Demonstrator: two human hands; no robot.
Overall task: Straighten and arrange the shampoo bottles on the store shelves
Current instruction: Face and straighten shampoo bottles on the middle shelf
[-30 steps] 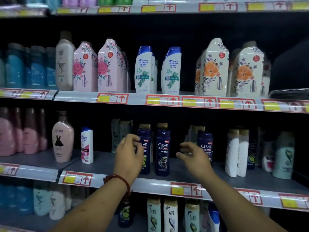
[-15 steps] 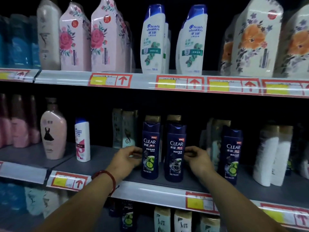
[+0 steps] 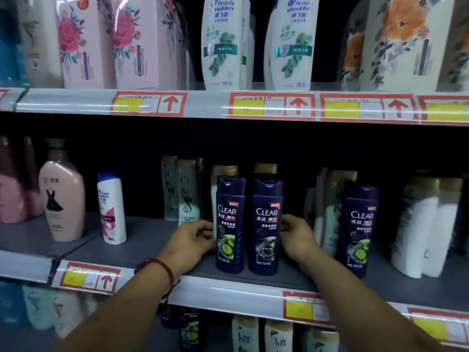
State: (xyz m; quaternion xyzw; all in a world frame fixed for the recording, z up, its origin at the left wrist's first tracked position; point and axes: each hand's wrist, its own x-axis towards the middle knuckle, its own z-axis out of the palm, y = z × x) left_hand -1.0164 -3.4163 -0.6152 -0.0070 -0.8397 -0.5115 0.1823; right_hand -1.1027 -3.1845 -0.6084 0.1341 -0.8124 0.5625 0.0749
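Upper shelf point(image 3: 203, 104), tagged front rail: pink floral packs point(image 3: 142, 47), two white Head & Shoulders bottles point(image 3: 220, 47), orange floral packs point(image 3: 401, 47). Middle shelf point(image 3: 152, 240), grey: at left, a pink bottle with a black dress point(image 3: 62, 199) and, near it, a small white bottle point(image 3: 111, 209). At front centre stand two dark blue CLEAR bottles, upright and side by side: the lime-label bottle point(image 3: 230, 224) and the dark-label bottle point(image 3: 266, 224). A third CLEAR bottle point(image 3: 357, 229) stands apart to the right. My left hand point(image 3: 190, 241): fingers curled on the lime-label bottle's left side. My right hand point(image 3: 298, 237): fingertips clamped on the dark-label bottle's right side. Red cord bracelet point(image 3: 162, 266), left wrist.
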